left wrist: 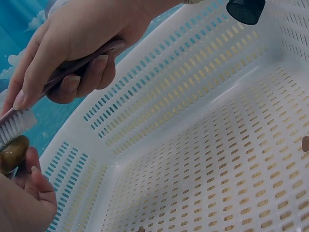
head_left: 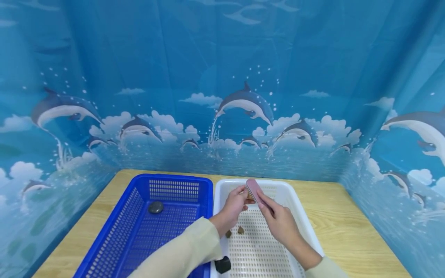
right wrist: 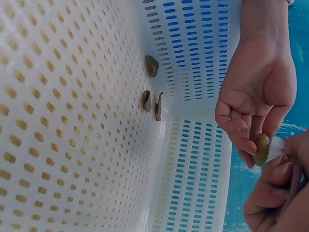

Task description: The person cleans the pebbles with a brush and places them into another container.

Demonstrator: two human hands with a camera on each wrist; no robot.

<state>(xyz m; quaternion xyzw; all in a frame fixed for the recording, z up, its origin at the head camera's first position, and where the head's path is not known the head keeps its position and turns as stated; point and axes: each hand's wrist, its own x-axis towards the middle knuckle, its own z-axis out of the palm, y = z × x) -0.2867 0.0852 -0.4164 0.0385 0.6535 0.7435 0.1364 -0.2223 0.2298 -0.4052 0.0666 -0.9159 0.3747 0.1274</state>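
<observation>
Above the far end of the white basket, my left hand [head_left: 232, 204] pinches a smooth, yellowish-brown stone [right wrist: 261, 149] between thumb and fingers. My right hand [head_left: 283, 224] grips the handle of a pink brush [head_left: 253, 187]. Its white bristles [left wrist: 18, 124] touch the stone's surface, as both wrist views show. In the head view the fingers and the brush hide most of the stone.
The white perforated basket [head_left: 306, 227] stands on a wooden table [head_left: 340, 216]. Small brown pieces [right wrist: 152, 66] lie in it. To its left, a blue basket [head_left: 205, 200] contains a dark grey stone [head_left: 155, 207]. A dolphin-printed curtain [head_left: 222, 162] surrounds the table.
</observation>
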